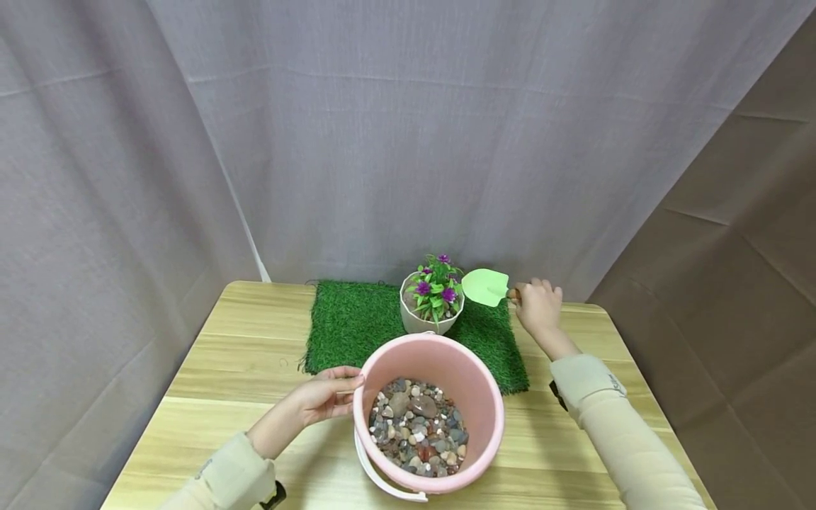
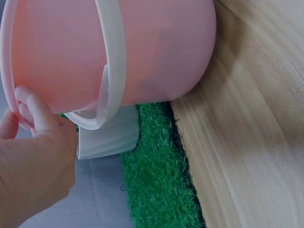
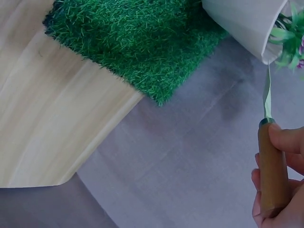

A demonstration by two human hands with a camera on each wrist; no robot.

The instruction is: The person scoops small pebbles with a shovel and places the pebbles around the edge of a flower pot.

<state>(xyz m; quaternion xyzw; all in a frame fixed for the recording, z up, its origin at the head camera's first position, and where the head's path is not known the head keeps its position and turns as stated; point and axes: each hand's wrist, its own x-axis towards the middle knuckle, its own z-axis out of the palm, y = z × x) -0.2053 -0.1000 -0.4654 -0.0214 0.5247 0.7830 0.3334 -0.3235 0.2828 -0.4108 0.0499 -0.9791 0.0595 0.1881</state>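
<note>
A pink bucket [image 1: 492,425] with pebbles [image 1: 417,428] in its bottom stands at the front of the table. My left hand [image 1: 328,394] pinches its rim on the left side, thumb and fingers on either side of the edge in the left wrist view. In my right hand [image 1: 540,306] is a garden trowel [image 1: 486,287], gripped by its brown handle [image 3: 273,171]. Its pale green blade is beside the right rim of a white flowerpot [image 1: 417,324], and no stones show on it. Purple flowers and green leaves [image 1: 436,290] grow from the pot, with stones around them.
The pot stands on a green artificial grass mat [image 1: 350,319] at the back of the wooden table [image 1: 255,340]. The bucket's white handle [image 2: 114,61] hangs down its side. Grey curtain cloth [image 1: 382,142] rises behind the table, with brown cloth [image 1: 720,283] at the right.
</note>
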